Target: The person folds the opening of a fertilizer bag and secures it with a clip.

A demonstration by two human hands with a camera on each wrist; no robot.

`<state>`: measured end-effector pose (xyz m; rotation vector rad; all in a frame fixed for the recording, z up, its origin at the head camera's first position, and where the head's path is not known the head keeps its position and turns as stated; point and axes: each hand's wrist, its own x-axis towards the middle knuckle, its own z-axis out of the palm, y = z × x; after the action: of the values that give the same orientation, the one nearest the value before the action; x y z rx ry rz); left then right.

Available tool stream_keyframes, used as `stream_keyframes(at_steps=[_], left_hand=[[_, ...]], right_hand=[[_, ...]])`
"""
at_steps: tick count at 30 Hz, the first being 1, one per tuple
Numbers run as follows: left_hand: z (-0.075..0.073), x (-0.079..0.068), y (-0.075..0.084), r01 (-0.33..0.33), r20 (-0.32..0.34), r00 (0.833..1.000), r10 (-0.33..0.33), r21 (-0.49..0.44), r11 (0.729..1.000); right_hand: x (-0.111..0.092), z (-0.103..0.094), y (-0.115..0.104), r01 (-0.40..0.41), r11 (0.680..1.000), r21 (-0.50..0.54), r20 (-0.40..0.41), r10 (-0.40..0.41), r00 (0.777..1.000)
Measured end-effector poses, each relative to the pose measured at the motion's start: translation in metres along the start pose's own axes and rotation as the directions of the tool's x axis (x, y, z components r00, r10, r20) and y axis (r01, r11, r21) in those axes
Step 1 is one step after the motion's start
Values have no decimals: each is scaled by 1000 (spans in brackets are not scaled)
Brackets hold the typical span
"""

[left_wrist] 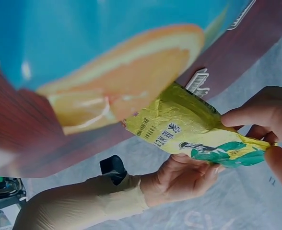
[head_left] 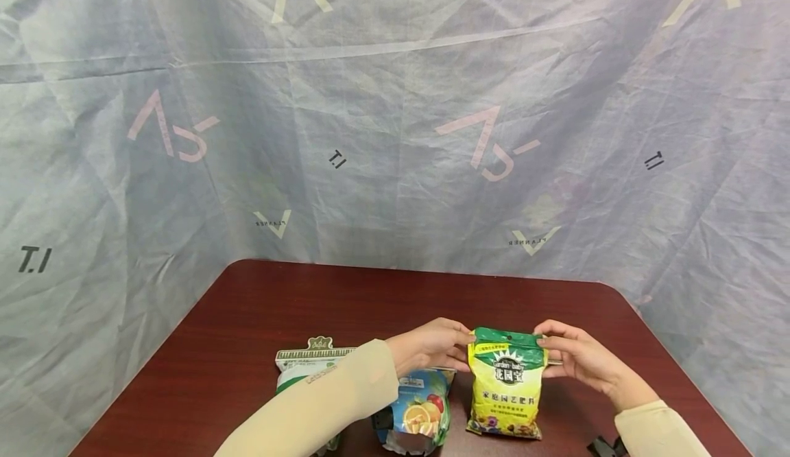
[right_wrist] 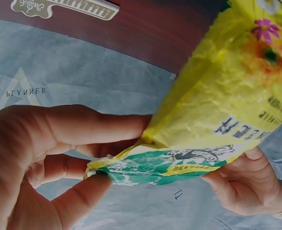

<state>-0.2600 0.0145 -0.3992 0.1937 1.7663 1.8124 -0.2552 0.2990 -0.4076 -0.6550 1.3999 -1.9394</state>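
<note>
A yellow and green bag of garden fertilizer [head_left: 507,395] stands upright on the table, its printed front facing me. My left hand [head_left: 432,344] pinches its top left corner. At the top right corner, my right hand [head_left: 586,357] pinches the edge between thumb and fingers. In the right wrist view, the green top [right_wrist: 146,165] of the bag is pressed flat at the right thumb. Partly behind my left forearm are a blue bag with fruit pictures [head_left: 420,409] and a white and green bag [head_left: 302,368], which has a piano-keyboard clip [head_left: 317,353] across its top.
The dark red table [head_left: 370,292] ends at a grey printed cloth [head_left: 395,134] hanging behind and at both sides. Another keyboard-patterned clip [right_wrist: 78,7] marked Music lies on the table near the fertilizer bag. A black strap piece [head_left: 605,447] sits by the right wrist.
</note>
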Motion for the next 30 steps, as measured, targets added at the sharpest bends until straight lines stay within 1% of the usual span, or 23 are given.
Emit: stream_keyframes(at_steps=[4,11,17,20,22,25,30], left_hand=[[-4,-2,1,-10,14,1000,10,7,1000],[-10,-6,3,-27,58,998,26,8,1000],[-14,-8,2,-39,74,997,37,23,999],[-15,-9,1,-44,82,996,42,25,999],[-16,-9,0,-46,86,995,44,24,999],[-15,-10,-1,-43,89,995,41,21,999],[-15,-12,-2,-48,93,995,45,27,999]], right_hand=[[2,3,0,4,1000,-11,1,-4,1000],[4,8,-1,1,1000,-25,-16,-2,1000],[6,11,1,5,999,-45,-28,-6,1000],[6,14,1,6,998,-69,-51,-10,999],[5,17,1,12,994,-105,-74,-20,997],[3,21,1,19,982,-189,-125,-44,991],[-1,31,0,9,942,-334,-219,-87,972]])
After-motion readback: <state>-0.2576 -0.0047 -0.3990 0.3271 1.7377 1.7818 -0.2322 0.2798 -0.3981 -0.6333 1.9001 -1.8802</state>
